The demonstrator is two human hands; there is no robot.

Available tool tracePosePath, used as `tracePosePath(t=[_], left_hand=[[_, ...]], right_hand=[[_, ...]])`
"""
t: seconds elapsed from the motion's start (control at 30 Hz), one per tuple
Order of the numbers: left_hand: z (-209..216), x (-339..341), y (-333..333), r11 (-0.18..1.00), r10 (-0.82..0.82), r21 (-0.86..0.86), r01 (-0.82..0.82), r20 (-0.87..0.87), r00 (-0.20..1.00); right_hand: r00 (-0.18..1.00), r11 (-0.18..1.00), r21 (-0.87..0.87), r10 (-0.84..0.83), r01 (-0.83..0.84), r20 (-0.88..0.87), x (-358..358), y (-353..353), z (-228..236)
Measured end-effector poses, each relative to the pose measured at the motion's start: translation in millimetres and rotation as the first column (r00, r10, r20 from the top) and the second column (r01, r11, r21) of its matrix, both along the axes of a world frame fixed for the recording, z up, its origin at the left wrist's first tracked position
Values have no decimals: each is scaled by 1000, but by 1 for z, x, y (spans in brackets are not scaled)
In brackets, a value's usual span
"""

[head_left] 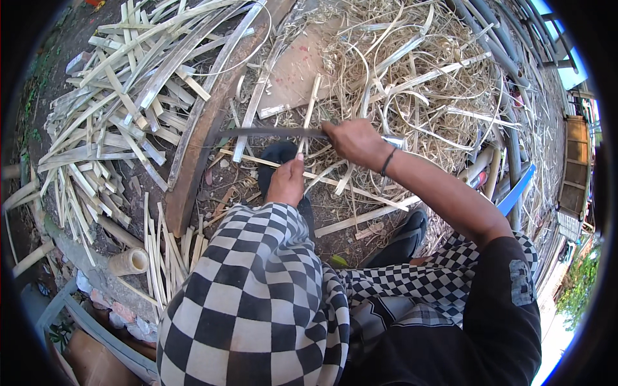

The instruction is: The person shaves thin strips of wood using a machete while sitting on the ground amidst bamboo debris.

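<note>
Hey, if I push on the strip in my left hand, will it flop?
Probably not: the strip juts straight beyond your left hand, suggesting some stiffness. Being narrow, it's likely light, and may flex more easily than the thick beam.

No legible words, labels, brand marks, numbers or signs on anything in the head view.

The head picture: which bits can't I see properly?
- Head view: the part of the knife inside the right hand, which covers it.
- Head view: the lower end of the thin strip, behind the left hand.
- Head view: part of the tan board, under shavings.
- Head view: the green leaves, cut off by the dark rim.
</note>
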State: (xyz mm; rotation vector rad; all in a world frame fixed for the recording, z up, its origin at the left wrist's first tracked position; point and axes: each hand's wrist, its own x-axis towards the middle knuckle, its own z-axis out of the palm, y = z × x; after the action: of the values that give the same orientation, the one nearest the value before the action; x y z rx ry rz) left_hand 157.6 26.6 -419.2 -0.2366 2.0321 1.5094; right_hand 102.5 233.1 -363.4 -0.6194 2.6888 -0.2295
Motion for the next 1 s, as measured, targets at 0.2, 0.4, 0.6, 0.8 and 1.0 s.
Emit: tracePosePath(t=[0.2, 0.4, 0.6, 0.8, 1.0], left_hand=[[-22, 11, -10, 999, 36, 2, -36, 90, 995], [-9, 1, -15, 998, 31, -56, -31, -10, 999], [-9, -5, 8, 989, -93, -132, 73, -154, 984], [5, 3, -2, 964, -117, -244, 106, -28, 993], [-8, 10, -15, 982, -82, -176, 74, -42, 996]], right_hand=[[990, 994, -7, -109, 111, 93, -1, -8, 7], [991, 984, -112, -135, 136, 12, 8, -26, 2], [982, 977, -122, -183, 177, -39, 19, 1, -4], [988, 987, -95, -139, 133, -65, 16, -1, -9], [997, 997, -43, -63, 66, 54, 9, -18, 6]])
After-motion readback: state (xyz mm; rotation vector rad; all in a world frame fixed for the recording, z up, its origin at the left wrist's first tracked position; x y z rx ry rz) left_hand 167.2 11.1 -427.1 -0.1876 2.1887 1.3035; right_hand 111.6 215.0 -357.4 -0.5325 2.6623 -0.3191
